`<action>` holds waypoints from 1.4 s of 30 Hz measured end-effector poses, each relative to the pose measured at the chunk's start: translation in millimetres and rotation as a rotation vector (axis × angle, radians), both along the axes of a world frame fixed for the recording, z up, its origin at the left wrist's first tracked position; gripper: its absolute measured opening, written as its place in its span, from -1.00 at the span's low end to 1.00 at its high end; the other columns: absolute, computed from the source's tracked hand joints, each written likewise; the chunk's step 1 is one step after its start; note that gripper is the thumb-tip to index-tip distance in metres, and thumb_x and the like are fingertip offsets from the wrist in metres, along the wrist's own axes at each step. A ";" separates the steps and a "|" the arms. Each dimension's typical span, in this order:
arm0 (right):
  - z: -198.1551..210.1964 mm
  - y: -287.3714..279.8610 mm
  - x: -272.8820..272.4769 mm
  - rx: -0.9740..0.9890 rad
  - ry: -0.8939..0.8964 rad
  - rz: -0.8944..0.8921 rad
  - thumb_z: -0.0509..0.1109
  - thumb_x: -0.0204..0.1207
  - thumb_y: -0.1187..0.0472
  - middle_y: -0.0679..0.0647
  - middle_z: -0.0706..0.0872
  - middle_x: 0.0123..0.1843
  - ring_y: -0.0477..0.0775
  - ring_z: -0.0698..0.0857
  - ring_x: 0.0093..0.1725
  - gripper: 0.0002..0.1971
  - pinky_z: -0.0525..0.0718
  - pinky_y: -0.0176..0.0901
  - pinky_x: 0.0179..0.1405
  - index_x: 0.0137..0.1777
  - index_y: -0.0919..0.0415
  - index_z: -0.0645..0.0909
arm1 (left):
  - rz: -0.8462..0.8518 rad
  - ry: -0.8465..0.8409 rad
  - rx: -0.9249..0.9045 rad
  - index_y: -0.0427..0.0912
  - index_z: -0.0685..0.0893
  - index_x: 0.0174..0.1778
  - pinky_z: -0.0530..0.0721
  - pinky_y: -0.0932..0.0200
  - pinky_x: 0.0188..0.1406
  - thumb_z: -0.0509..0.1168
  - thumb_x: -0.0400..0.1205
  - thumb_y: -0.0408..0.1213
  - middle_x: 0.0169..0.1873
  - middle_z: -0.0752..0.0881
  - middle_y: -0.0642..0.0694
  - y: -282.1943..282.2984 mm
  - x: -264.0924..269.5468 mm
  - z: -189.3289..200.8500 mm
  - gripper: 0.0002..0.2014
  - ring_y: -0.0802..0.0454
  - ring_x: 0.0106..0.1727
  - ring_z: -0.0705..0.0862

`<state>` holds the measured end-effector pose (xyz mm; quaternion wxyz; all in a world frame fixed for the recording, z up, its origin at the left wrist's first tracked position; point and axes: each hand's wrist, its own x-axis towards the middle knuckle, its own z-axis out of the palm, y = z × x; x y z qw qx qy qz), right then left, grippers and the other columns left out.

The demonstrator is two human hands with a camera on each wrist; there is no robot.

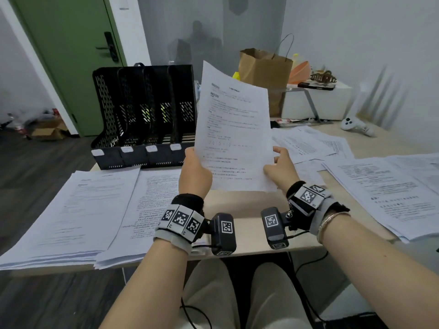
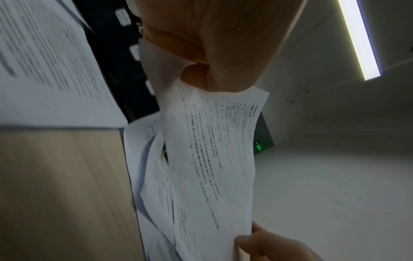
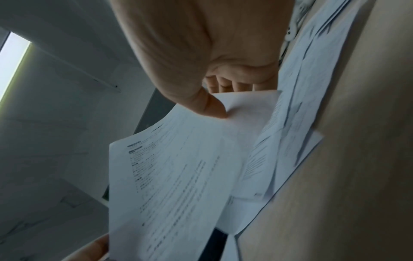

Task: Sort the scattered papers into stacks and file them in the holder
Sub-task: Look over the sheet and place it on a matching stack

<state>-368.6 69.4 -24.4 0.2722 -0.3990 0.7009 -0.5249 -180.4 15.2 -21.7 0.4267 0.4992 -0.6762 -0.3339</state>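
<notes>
At the far left of the wooden desk point(image 1: 249, 238) lies a thick stack of printed papers point(image 1: 71, 217), its near edge hanging over the desk's front, and just beside it on the right sits a second stack point(image 1: 147, 205), partly hidden under the left forearm. Behind these two, at the back of the desk, stands the black perforated file holder point(image 1: 142, 115), upright, with four slots that show white label tabs along the front. The left hand point(image 1: 194, 172) pinches the lower left edge of a printed sheet point(image 1: 234, 129), thumb on the printed face and fingers behind it. The sheet is held up off the desk, tilted and nearly upright, in front of the holder's right end. The right hand point(image 1: 280, 169) pinches the sheet's lower right edge; the right wrist view shows its thumb point(image 3: 210, 106) pressed on the front and the fingers curled behind. Further right, loose sheets point(image 1: 308, 143) overlap on the desk, and another spread of papers point(image 1: 389, 188) lies at the right edge. Behind them stand a brown paper bag point(image 1: 266, 70) and a white controller point(image 1: 356, 125).
</notes>
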 end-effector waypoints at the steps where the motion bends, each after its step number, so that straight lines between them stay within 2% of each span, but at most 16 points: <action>1: 3.5 -5.5 10.0 -0.022 -0.003 0.019 0.21 0.53 0.46 0.12 0.59 0.18 0.11 0.61 0.08 -0.41 0.62 -0.05 0.06 0.53 0.16 0.16 | 0.022 0.006 -0.001 -0.21 0.36 0.27 0.65 -0.12 0.14 -0.01 0.52 -0.61 0.19 0.60 -0.19 -2.3 10.0 0.8 -0.58 -0.15 0.16 0.60; 2: 7.1 -11.0 20.2 -0.048 -0.007 0.041 0.20 0.53 0.47 0.09 0.58 0.14 0.08 0.61 0.05 -0.38 0.61 -0.05 0.09 0.55 0.14 0.13 | 0.046 0.014 -0.005 -0.21 0.36 0.25 0.64 -0.08 0.12 -0.02 0.52 -0.61 0.18 0.60 -0.19 -4.1 19.9 1.3 -0.59 -0.14 0.16 0.59; 4: 14.1 -21.6 41.4 -0.081 0.012 0.091 0.16 0.54 0.50 -0.06 0.55 0.06 -0.05 0.59 -0.05 -0.38 0.59 -0.13 0.02 0.56 0.10 0.15 | 0.095 0.021 -0.019 -0.22 0.36 0.24 0.62 0.00 0.05 -0.02 0.53 -0.63 0.16 0.60 -0.16 -7.2 39.7 1.6 -0.60 -0.11 0.12 0.58; 5: 16.8 -26.6 52.0 -0.086 0.037 0.115 0.13 0.54 0.52 -0.09 0.53 0.10 -0.08 0.58 -0.03 -0.40 0.58 -0.17 0.01 0.55 0.10 0.19 | 0.120 0.022 -0.024 -0.23 0.37 0.25 0.59 0.04 0.00 -0.02 0.53 -0.63 0.15 0.59 -0.15 -8.0 49.8 2.0 -0.60 -0.09 0.09 0.57; 8: 17.1 -40.9 78.2 -0.105 0.112 0.154 0.09 0.51 0.55 0.08 0.49 0.39 0.02 0.50 0.36 -0.46 0.47 -0.24 0.27 0.47 0.21 0.37 | 0.177 0.023 -0.023 -0.24 0.35 0.31 0.58 0.06 -0.02 -0.03 0.53 -0.65 0.15 0.59 -0.16 -12.1 78.7 0.5 -0.55 -0.09 0.04 0.56; 11: 14.1 -52.0 99.7 -0.097 0.125 0.173 0.12 0.52 0.53 0.12 0.51 0.41 0.05 0.47 0.41 -0.53 0.43 -0.29 0.28 0.42 0.26 0.45 | 0.227 0.007 -0.008 -0.23 0.35 0.34 0.61 0.01 0.07 -0.02 0.52 -0.65 0.18 0.61 -0.20 -17.2 104.8 -2.2 -0.52 -0.15 0.11 0.59; 13: 13.1 -58.7 112.6 -0.082 0.129 0.208 0.16 0.51 0.49 0.13 0.55 0.33 0.07 0.51 0.36 -0.57 0.53 -0.17 0.25 0.37 0.25 0.50 | 0.282 -0.054 0.003 -0.24 0.35 0.33 0.58 0.01 0.03 -0.01 0.53 -0.63 0.17 0.61 -0.23 -20.4 122.0 -3.2 -0.55 -0.20 0.11 0.59; 15: 13.0 -64.9 125.4 -0.044 0.131 0.275 0.18 0.51 0.46 0.12 0.57 0.16 0.13 0.60 0.21 -0.63 0.68 -0.10 -0.05 0.26 0.21 0.57 | 0.339 -0.149 0.027 -0.26 0.36 0.32 0.54 0.00 -0.03 0.02 0.54 -0.59 0.15 0.62 -0.27 -24.0 141.0 -4.6 -0.58 -0.25 0.13 0.59; 18: 10.6 -74.8 146.6 0.049 0.146 0.392 0.20 0.52 0.45 0.12 0.59 0.06 0.05 0.66 -0.10 -0.69 0.68 -0.25 -0.42 0.19 0.22 0.61 | 0.391 -0.244 0.107 -0.25 0.38 0.34 0.55 -0.04 0.03 0.06 0.55 -0.54 0.17 0.62 -0.30 -30.2 173.2 -8.7 -0.58 -0.30 0.15 0.59; 21: 4.9 -83.4 172.5 0.103 0.171 0.463 0.22 0.50 0.47 0.11 0.65 -0.09 -0.08 0.64 -0.35 -0.74 0.59 -0.37 -0.60 0.08 0.24 0.64 | 0.464 -0.311 0.173 -0.25 0.42 0.29 0.53 -0.02 0.01 0.08 0.56 -0.48 0.16 0.63 -0.30 -32.7 204.6 -12.7 -0.64 -0.31 0.13 0.60; 24: -1.5 -90.2 200.1 0.139 0.177 0.517 0.25 0.49 0.47 0.07 0.65 -0.20 -0.08 0.65 -0.40 -0.78 0.56 -0.37 -0.62 0.03 0.27 0.64 | 0.537 -0.369 0.232 -0.28 0.42 0.29 0.49 -0.01 -0.01 0.08 0.57 -0.45 0.18 0.60 -0.31 -30.9 231.8 -14.5 -0.65 -0.31 0.16 0.58; 26: -3.8 -93.4 217.6 0.155 0.161 0.546 0.26 0.50 0.47 0.07 0.62 -0.20 -0.07 0.64 -0.42 -0.79 0.56 -0.33 -0.59 0.07 0.32 0.63 | 0.578 -0.401 0.270 -0.28 0.42 0.30 0.48 -0.01 -0.01 0.09 0.57 -0.44 0.21 0.59 -0.32 -29.7 249.2 -15.2 -0.65 -0.32 0.19 0.57; 31: -11.3 -100.2 257.5 0.266 0.163 0.614 0.21 0.54 0.47 0.12 0.59 -0.24 -0.03 0.61 -0.48 -0.64 0.55 -0.31 -0.64 0.33 0.31 0.47 | 0.587 -0.461 0.375 -0.29 0.43 0.29 0.56 -0.12 0.14 0.09 0.59 -0.41 0.25 0.58 -0.34 -29.8 288.9 -20.3 -0.67 -0.33 0.21 0.58; 34: -20.9 -104.5 275.8 0.360 0.159 0.660 0.23 0.53 0.47 0.20 0.59 -0.23 0.02 0.61 -0.50 -0.53 0.57 -0.20 -0.60 0.45 0.31 0.34 | 0.578 -0.495 0.428 -0.26 0.45 0.29 0.58 -0.13 0.21 0.10 0.58 -0.39 0.25 0.59 -0.32 -29.2 304.0 -23.4 -0.66 -0.30 0.21 0.59; 38: -28.4 -107.2 286.2 0.404 0.130 0.654 0.29 0.51 0.50 0.20 0.58 -0.32 0.05 0.60 -0.49 -0.47 0.59 -0.16 -0.54 0.48 0.38 0.30 | 0.586 -0.497 0.455 -0.21 0.44 0.32 0.57 -0.14 0.24 0.11 0.58 -0.39 0.27 0.58 -0.29 -28.0 315.6 -25.5 -0.64 -0.28 0.22 0.59; 42: -32.6 -110.3 288.7 0.415 0.091 0.644 0.30 0.51 0.51 0.22 0.59 -0.35 0.05 0.60 -0.49 -0.51 0.64 -0.18 -0.54 0.45 0.41 0.33 | 0.622 -0.516 0.419 -0.15 0.38 0.42 0.41 -0.18 0.40 0.13 0.58 -0.40 0.40 0.48 -0.24 -31.3 317.2 -25.5 -0.56 -0.27 0.40 0.44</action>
